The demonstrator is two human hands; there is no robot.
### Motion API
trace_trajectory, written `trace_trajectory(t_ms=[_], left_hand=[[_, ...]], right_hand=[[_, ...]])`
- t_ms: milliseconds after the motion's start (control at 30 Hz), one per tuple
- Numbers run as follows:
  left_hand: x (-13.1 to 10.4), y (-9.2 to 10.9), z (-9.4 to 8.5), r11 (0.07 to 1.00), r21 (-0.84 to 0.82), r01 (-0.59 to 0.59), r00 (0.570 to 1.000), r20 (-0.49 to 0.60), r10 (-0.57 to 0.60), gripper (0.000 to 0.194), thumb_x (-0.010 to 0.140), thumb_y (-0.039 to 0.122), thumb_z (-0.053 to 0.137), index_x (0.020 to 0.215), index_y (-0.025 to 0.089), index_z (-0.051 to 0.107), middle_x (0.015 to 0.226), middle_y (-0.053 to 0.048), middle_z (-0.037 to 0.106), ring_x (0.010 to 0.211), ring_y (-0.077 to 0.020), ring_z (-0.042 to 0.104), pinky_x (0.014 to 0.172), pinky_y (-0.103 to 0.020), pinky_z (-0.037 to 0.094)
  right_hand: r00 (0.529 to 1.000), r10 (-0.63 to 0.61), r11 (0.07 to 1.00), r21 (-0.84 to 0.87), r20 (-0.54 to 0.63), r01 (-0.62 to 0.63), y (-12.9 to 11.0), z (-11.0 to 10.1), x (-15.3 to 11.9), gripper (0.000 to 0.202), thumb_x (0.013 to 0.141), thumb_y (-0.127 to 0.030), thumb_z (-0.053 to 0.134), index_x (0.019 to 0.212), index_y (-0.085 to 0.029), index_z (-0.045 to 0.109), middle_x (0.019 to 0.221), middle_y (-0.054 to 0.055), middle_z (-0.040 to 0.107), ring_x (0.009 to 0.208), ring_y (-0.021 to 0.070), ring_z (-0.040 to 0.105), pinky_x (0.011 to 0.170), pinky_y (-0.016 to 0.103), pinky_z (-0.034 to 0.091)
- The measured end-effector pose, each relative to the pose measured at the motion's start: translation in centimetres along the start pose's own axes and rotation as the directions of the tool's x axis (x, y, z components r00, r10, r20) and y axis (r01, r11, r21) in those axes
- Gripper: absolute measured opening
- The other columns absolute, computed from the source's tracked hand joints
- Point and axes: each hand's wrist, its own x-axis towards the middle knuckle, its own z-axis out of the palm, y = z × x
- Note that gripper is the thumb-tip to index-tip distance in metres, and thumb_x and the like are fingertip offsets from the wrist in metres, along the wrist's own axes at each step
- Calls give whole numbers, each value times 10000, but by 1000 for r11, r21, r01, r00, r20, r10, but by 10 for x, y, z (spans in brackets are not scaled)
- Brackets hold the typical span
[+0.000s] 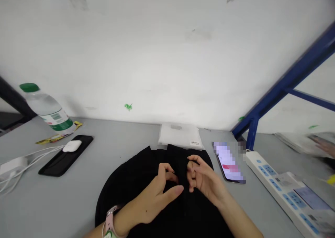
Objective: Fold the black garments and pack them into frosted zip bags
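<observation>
Black cloth under curled left hand.

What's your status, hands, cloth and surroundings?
Left hand open over black cloth. Right hand over it too, fingers curled, grip unclear. Cloth spread on table. Close by: white packet at far edge, lit phone to right.

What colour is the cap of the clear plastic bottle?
The round cap on the clear plastic bottle is green; the head view shows it best.
</observation>
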Motion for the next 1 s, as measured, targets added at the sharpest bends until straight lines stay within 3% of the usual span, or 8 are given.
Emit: trace_trajectory(t_ms=[167,267,333,400,500,767,900,1000], left_hand=[[7,-14,4,997,34,73,987,-143,-67,395,889,392,593,1114,240,307,823,53,519,655,-109,448,603,-247,361],[6,-11,-4,988,139,69,992,-110,-54,502,887,315,582,1298,264,298,810,65,509,620,-106,430,591,-242,359],[3,-6,-12,974,225,33,998,-62,-20,502,884,294,583,1346,291,387,814,57,540,669,-121,478,628,-248,381],[1,-2,-18,957,287,40,999,-28,-34,449,888,308,580,1329,306,493,799,48,565,699,-136,512,636,-251,388],[0,-4,-24,934,342,108,994,-23,-106,525,868,363,614,1378,317,495,766,44,579,678,-153,533,609,-256,395],[-9,-2,-43,844,502,189,981,-130,-142,725,663,509,800,1307,317,527,981,9,590,830,-194,587,741,-295,456],[-36,-3,-56,632,603,487,857,-469,-213,425,824,625,573,954,220,555,844,-4,611,726,-201,577,665,-308,393],[-55,-10,-56,578,613,539,840,-437,-320,434,898,619,450,737,218,492,700,6,578,648,-190,548,621,-307,345]], right_hand=[[980,-163,983,99,111,152,8,13,-4,183,819,-267,641,967,-235,537,805,-25,502,771,162,598,761,385,555],[918,-383,882,-253,103,397,9,11,-6,133,858,-248,635,961,-265,552,846,-16,515,853,179,589,846,411,524],[866,-468,656,-587,177,474,8,8,-8,165,854,-229,664,993,-277,589,932,10,565,938,195,588,917,415,491],[869,-413,419,-789,274,448,6,5,-11,299,810,-288,741,1085,-280,625,1112,58,594,1081,239,568,995,440,455],[911,-274,248,-893,308,377,7,2,-13,633,699,-457,835,1258,-273,601,1350,106,533,1285,303,468,1103,485,384],[948,-14,6,-948,319,319,4,3,-9,910,676,-703,734,1414,-216,517,1507,127,449,1393,331,389,1181,535,242],[943,17,-31,-942,332,333,7,2,-9,930,707,-716,697,1446,-198,472,1510,134,446,1403,322,387,1201,549,160],[939,-17,-18,-939,343,343,11,1,-8,924,685,-694,732,1429,-202,494,1497,137,463,1392,325,400,1200,548,155]])
